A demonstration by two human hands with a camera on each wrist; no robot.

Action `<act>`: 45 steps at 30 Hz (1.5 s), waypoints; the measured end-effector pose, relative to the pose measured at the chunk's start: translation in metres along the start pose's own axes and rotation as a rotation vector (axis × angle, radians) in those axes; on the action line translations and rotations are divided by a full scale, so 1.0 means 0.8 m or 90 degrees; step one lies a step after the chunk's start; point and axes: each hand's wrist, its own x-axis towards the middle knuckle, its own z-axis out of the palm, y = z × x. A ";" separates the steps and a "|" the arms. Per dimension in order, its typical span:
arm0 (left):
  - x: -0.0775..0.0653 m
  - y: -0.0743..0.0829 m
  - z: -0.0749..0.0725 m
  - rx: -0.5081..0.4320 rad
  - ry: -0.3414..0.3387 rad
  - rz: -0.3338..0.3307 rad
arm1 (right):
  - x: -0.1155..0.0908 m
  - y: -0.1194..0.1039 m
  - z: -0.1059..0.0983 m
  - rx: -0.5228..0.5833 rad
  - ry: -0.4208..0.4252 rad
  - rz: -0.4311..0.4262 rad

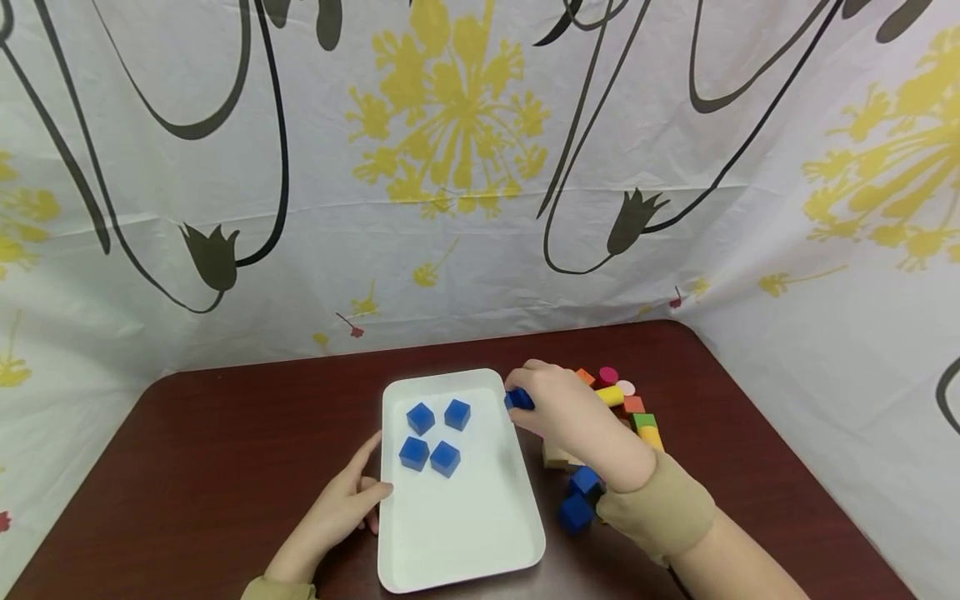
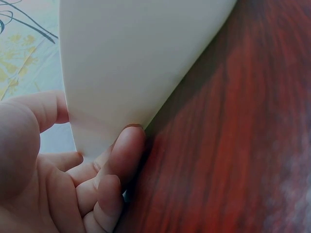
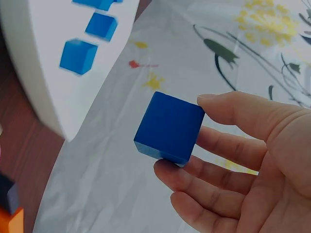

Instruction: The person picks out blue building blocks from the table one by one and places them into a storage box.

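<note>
Right wrist view gives me the clearest look: my right hand (image 3: 252, 165) pinches one blue cube (image 3: 169, 128) between thumb and fingers, the grip narrow and closed on it, with the cube off the surface. From the head camera that same blue cube (image 1: 519, 399) sits at the fingertips of the right hand (image 1: 570, 412), just over the far right rim of the white tray (image 1: 480, 533).

Just left of the grip, inside the tray, I count four more blue cubes (image 1: 438, 435), set in a loose square, none touching another.

My left hand (image 1: 341, 508) rests at the tray's left edge. In the left wrist view the left hand (image 2: 63, 179) has its fingers loosely bent against the tray (image 2: 141, 63), thumb on one side of the rim and fingertips on the other.

Below the right wrist, two further blue cubes (image 1: 579, 498) lie on the dark red surface (image 1: 210, 467). Beyond the grip, to its right, lies a cluster of coloured blocks (image 1: 630, 404): a yellow cylinder, orange, green, pink and magenta pieces. My hand hides part of it, so I cannot give a full count.

I can read no writing or labels on any piece.
</note>
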 end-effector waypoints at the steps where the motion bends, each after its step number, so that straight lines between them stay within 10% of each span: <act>1: 0.000 0.000 0.000 0.000 0.000 -0.001 | 0.001 -0.004 0.001 0.000 -0.002 -0.005; 45: -0.002 0.001 -0.003 0.002 -0.010 0.009 | 0.058 -0.045 0.086 0.025 -0.095 0.020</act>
